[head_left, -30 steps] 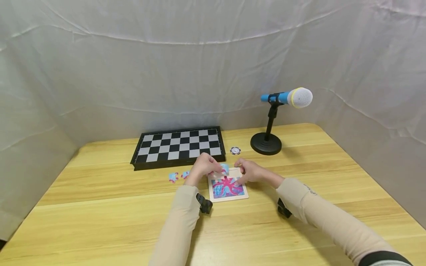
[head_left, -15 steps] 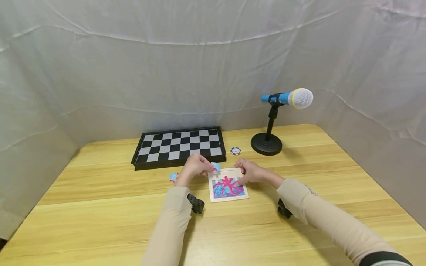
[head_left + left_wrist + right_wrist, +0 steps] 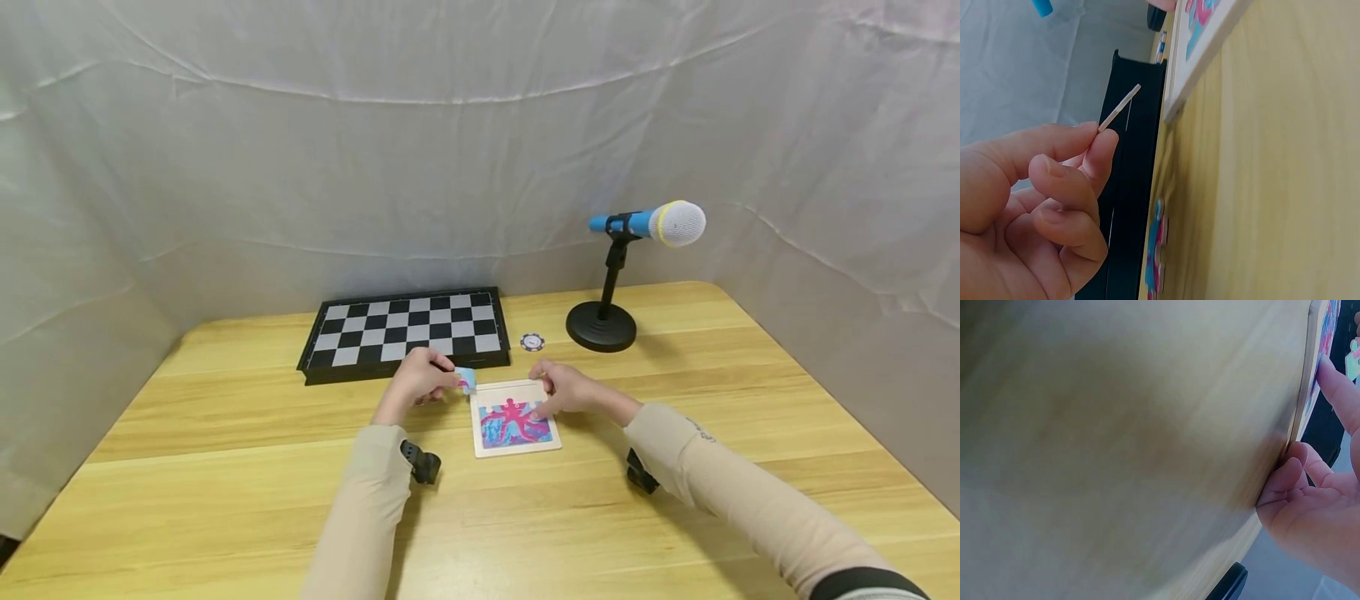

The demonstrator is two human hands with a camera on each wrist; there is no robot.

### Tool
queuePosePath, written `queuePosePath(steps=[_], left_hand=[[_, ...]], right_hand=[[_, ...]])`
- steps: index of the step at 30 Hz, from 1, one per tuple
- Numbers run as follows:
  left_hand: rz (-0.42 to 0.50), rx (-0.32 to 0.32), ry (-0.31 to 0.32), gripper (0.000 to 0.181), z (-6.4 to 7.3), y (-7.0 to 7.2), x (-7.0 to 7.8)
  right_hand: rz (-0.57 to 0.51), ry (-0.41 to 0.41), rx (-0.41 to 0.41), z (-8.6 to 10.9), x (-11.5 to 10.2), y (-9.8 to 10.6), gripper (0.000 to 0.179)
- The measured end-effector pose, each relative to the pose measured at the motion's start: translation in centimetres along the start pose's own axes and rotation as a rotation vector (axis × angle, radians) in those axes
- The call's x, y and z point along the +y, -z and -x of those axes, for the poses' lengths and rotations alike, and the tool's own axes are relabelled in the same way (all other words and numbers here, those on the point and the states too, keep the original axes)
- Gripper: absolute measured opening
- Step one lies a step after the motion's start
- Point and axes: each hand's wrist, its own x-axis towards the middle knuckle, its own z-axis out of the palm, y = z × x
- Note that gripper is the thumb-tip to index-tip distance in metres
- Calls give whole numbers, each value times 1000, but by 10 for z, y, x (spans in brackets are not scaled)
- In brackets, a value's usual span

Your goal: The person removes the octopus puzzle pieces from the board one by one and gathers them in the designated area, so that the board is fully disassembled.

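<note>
My left hand pinches a blue and pink jigsaw piece between thumb and fingertip. The piece is held up just left of the wooden puzzle tray; its thin edge shows in the left wrist view. Inside the tray, the lower part is filled with a pink octopus on blue, and the upper strip is bare wood. With thumb on the picture and bent fingers at its right and top edges, my right hand holds the tray. Loose jigsaw pieces lie on the table beneath the left hand, hidden in the head view.
A black-framed chessboard lies behind the left hand. Right of it are a poker chip and a blue microphone on a black stand. Pale cloth hangs around the wooden table.
My left hand has drawn leftward off the tray, taking the pinched jigsaw piece with it and covering the loose pieces from the head view. The right hand and tray stay put.
</note>
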Motion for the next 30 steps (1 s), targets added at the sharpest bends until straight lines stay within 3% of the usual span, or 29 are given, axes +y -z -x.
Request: queuePosePath(steps=[13,23,30], left_hand=[[10,21,11,17,0,5,-8],[-89,23,35,12,-5,2,-12],[-103,8,44,10,-5,0,-13]], right_hand=[[-6,14,-4,0,2,0,51],[-8,8,-6,0,1,0,51],[-4,12,-4,1,0,0,51]])
